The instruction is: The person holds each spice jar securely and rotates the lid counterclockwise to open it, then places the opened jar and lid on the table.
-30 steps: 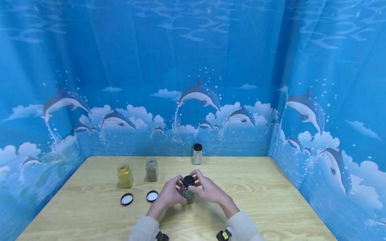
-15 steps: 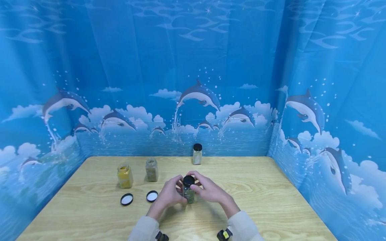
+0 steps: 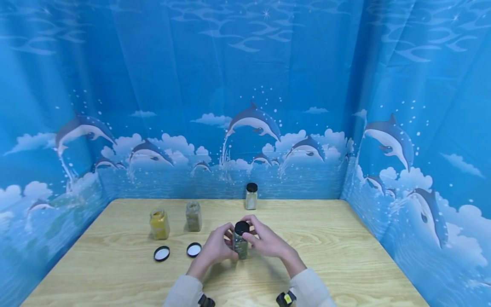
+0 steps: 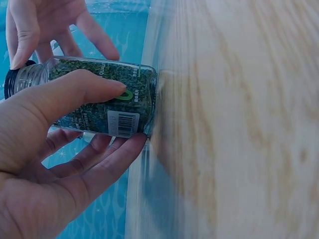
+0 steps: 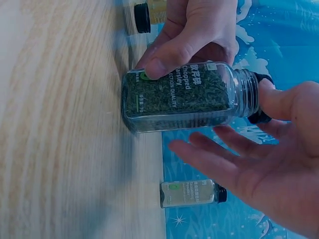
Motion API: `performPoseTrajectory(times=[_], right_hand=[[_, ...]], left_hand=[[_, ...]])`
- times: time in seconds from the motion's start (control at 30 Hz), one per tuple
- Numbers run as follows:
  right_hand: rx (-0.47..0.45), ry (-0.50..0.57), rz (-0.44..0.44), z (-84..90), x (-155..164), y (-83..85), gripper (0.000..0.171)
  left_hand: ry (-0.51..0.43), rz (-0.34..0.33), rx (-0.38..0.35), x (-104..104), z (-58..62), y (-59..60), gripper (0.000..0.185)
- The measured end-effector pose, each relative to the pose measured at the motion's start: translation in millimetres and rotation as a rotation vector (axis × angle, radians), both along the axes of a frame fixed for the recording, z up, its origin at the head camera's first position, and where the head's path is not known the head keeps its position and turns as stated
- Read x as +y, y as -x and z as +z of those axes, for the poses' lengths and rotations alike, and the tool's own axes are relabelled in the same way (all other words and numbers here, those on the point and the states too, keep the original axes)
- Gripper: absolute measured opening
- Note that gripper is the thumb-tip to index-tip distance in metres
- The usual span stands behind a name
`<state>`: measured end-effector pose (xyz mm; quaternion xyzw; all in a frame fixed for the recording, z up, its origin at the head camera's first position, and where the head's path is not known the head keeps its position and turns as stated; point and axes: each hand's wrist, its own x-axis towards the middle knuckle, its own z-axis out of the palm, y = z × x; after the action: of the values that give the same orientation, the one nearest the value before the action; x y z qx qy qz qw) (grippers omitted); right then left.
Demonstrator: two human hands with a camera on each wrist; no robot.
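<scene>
A clear glass jar of chopped parsley (image 5: 179,97) stands upright on the wooden table in front of me. My left hand (image 4: 55,144) grips its body, thumb on one face and fingers on the other. At the top, my right hand (image 5: 294,144) pinches the black lid (image 3: 242,227) between thumb and fingers. The jar's neck threads (image 5: 244,94) are bare below the lid, which sits at the very end of the neck. Whether lid and rim still touch, I cannot tell.
Two uncapped jars, one yellow (image 3: 159,224) and one grey-brown (image 3: 193,217), stand at the left. Two black lids (image 3: 161,253) (image 3: 193,250) lie white side up before them. A capped seasoning powder jar (image 3: 251,197) stands at the back, near the dolphin-printed curtain (image 3: 215,85).
The right hand's thumb and fingers have shifted around the lid. The lid has risen slightly over the jar's neck. The left hand keeps its hold on the jar.
</scene>
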<state>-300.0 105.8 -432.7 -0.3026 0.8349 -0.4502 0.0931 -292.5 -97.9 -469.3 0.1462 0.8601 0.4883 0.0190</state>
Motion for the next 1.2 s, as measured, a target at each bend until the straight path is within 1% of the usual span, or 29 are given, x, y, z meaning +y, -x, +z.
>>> performPoseTrajectory(times=[0.13, 0.4, 0.5, 0.57, 0.63, 0.73, 0.87, 1.0, 1.1, 1.2], right_hand=[[0.053, -0.002, -0.090, 3.4, 1.3, -0.9, 0.033], [0.056, 0.083, -0.287, 7.9, 3.8, 1.1, 0.030], [0.051, 0.139, -0.318, 7.9, 3.7, 1.6, 0.029], [0.053, 0.169, -0.319, 7.4, 3.6, 2.1, 0.029], [0.054, 0.180, -0.307, 6.8, 3.9, 2.9, 0.030], [0.043, 0.156, -0.277, 6.4, 5.3, 4.0, 0.034], [0.041, 0.055, -0.220, 6.3, 8.3, 4.6, 0.038], [0.075, -0.052, -0.126, 6.3, 7.1, 4.3, 0.040], [0.086, -0.094, -0.053, 6.5, 2.6, 4.1, 0.042], [0.100, -0.133, -0.007, 6.9, -9.9, 3.8, 0.044]], left_hand=[[-0.011, -0.001, 0.005, -0.9, -1.6, 1.7, 0.053], [-0.014, 0.039, -0.008, -7.9, -1.0, 4.0, 0.056], [-0.020, 0.050, -0.014, -11.3, -0.1, 4.6, 0.057], [-0.021, 0.059, -0.017, -13.4, 0.5, 4.9, 0.057], [-0.022, 0.068, -0.014, -15.6, 0.6, 5.3, 0.058], [-0.026, 0.085, -0.006, -19.5, 0.2, 6.4, 0.059], [-0.055, 0.109, -0.015, -25.6, -1.3, 8.9, 0.060], [-0.078, 0.153, -0.019, -32.5, -2.3, 11.3, 0.059], [-0.073, 0.181, -0.005, -35.7, -1.0, 14.5, 0.059], [-0.072, 0.192, 0.013, -40.7, 2.1, 16.5, 0.059]])
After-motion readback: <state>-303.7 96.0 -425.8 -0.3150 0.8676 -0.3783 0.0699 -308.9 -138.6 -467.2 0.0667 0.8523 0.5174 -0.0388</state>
